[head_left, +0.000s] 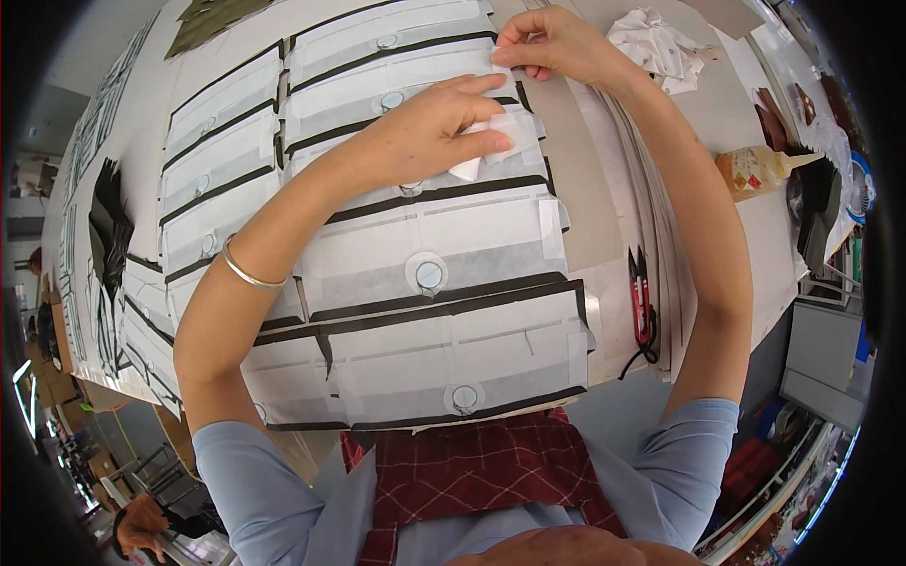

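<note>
My left hand [415,127] lies over the rows of white panels, its thumb and fingers closed on a small bunch of thin white strips [511,129]. Farther away and to the right, my right hand [569,47] pinches a small white strip [500,58] at the right end of a panel. These white, dark-edged panels [377,224] overlap in rows, and each visible one near me bears a round disc [429,274]. Another pale strip [550,229] lies along the right end of a nearer panel. My right fingertips partly hide the strip they hold.
Red-handled thread snips [642,300] lie right of the panels, beside stacked sheets. Farther right lies a bottle of yellowish liquid with a pointed nozzle [758,172]. A crumpled white cloth [658,47] sits beyond my right forearm. Dark pieces [109,226] are piled at left.
</note>
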`<state>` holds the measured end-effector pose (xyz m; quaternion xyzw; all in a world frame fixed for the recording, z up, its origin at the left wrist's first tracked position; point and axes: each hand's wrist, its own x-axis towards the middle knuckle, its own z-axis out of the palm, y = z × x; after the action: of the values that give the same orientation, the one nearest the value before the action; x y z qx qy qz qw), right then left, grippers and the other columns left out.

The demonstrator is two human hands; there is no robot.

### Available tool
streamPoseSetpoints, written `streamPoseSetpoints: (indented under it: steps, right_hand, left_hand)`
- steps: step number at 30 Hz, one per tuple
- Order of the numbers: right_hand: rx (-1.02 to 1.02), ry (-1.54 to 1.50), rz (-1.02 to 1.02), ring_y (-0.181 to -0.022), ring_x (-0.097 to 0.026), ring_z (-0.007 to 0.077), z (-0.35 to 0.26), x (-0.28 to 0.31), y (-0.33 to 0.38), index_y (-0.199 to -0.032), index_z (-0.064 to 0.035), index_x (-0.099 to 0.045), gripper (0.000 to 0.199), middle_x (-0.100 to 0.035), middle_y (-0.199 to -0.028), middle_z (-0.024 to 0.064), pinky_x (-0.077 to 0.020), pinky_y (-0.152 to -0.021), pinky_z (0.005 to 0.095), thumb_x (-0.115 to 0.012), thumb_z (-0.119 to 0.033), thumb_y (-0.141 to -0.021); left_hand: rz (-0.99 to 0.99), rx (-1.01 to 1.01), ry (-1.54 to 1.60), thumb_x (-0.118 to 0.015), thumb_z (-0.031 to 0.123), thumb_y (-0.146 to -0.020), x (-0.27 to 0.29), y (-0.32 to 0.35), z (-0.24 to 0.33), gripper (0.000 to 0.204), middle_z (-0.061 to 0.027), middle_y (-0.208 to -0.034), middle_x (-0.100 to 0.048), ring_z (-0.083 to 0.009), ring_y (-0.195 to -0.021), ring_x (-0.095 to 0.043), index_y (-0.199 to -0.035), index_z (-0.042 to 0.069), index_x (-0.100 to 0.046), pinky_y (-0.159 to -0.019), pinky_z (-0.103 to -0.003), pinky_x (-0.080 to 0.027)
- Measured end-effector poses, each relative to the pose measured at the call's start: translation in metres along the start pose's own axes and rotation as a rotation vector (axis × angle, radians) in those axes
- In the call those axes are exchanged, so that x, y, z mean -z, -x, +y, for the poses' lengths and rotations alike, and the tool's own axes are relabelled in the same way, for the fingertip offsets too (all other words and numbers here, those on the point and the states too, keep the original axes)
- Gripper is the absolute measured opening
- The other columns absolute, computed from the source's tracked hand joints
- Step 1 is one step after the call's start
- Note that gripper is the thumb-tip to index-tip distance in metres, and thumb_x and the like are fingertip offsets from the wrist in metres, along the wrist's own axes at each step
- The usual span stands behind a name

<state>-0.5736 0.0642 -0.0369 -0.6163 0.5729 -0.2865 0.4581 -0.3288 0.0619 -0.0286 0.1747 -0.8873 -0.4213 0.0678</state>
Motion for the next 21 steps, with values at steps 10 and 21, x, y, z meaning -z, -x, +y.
streamPoseSetpoints:
  steps: [10, 21]
  right_hand:
    - [0.013, 0.075, 0.133, -0.062, -0.049, 0.0027, 0.001, -0.011, 0.007, -0.091, -0.0079, -0.065, 0.020, -0.056, -0.073, -0.0054, -0.0401, -0.054, 0.0188, -0.074, -0.024, -0.084]
    - [0.011, -0.279, 0.274, -0.064, -0.049, 0.0033, -0.019, -0.011, 0.025, -0.097, -0.0105, -0.065, 0.029, -0.054, -0.074, -0.0057, -0.0402, -0.057, 0.0193, -0.074, -0.035, -0.085]
  left_hand:
    - [-0.012, -0.030, -0.068, -0.060, 0.035, -0.095, 0.001, 0.001, -0.001, 0.034, -0.0182, -0.151, -0.039, -0.0197, -0.099, -0.057, -0.100, 0.002, -0.066, -0.078, -0.031, -0.045]
    - [0.302, 0.049, 0.148, -0.061, 0.033, -0.096, -0.003, 0.000, -0.002, 0.037, -0.0183, -0.142, -0.049, -0.0069, -0.073, -0.052, -0.109, -0.001, -0.066, -0.068, -0.025, -0.044]
